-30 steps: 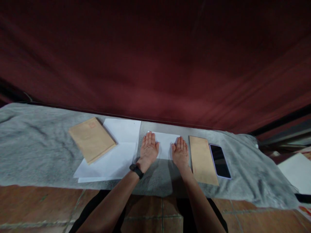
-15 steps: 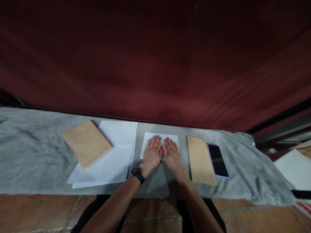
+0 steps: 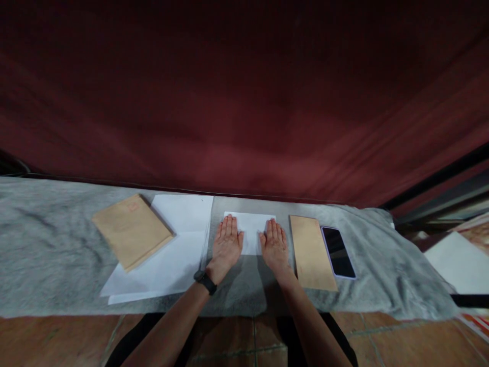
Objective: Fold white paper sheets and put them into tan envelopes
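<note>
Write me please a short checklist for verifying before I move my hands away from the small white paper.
1. Small white paper lying on the grey cloth: ok.
2. Left hand flat over the paper's left edge: ok.
3. Right hand flat over its right edge: ok.
4. Phone apart from both hands: ok, it lies beyond the right-hand brown envelope.
5. Large white sheets free of other things: not ok, the left-hand brown envelope lies partly on them.
6. Layers of the small paper aligned: cannot tell, too small to see.

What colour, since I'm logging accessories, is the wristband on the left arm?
Black; the wristband shows in the head view.
</note>
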`<state>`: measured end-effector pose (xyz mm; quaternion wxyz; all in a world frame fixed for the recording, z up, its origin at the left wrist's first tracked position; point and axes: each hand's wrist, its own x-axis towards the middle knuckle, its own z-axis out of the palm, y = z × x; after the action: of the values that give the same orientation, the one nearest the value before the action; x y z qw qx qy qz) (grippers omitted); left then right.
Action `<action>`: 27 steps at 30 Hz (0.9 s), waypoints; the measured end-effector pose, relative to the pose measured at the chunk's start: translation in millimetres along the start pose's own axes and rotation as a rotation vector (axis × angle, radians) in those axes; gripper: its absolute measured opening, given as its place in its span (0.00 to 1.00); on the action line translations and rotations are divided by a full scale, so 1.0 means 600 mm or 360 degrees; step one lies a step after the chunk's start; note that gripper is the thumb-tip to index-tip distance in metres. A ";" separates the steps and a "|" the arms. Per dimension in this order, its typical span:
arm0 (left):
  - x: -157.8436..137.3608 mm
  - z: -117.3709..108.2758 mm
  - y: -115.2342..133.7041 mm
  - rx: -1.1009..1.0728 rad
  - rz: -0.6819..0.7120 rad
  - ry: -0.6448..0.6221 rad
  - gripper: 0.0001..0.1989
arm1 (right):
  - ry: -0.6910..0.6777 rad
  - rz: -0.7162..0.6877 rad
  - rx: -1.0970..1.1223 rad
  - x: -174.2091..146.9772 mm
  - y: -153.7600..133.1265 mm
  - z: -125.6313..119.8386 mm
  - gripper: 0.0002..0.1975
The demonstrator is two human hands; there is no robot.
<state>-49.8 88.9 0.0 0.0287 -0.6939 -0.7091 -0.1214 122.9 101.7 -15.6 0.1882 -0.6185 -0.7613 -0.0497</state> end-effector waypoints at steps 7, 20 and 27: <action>-0.007 0.005 -0.013 -0.0006 -0.0054 0.0053 0.31 | 0.0075 0.0024 -0.0004 -0.006 0.013 0.004 0.30; -0.038 -0.003 0.000 -0.0088 0.0278 0.0227 0.29 | 0.0046 -0.0082 0.0163 -0.016 0.013 -0.017 0.28; -0.070 0.015 0.018 -0.0081 0.0561 0.0129 0.29 | -0.0220 -0.0352 0.0260 -0.037 -0.022 -0.022 0.26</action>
<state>-36.6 50.1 -15.9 0.0605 -0.8025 -0.5715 -0.1602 116.8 73.9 -8.8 0.1784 -0.5153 -0.8375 0.0346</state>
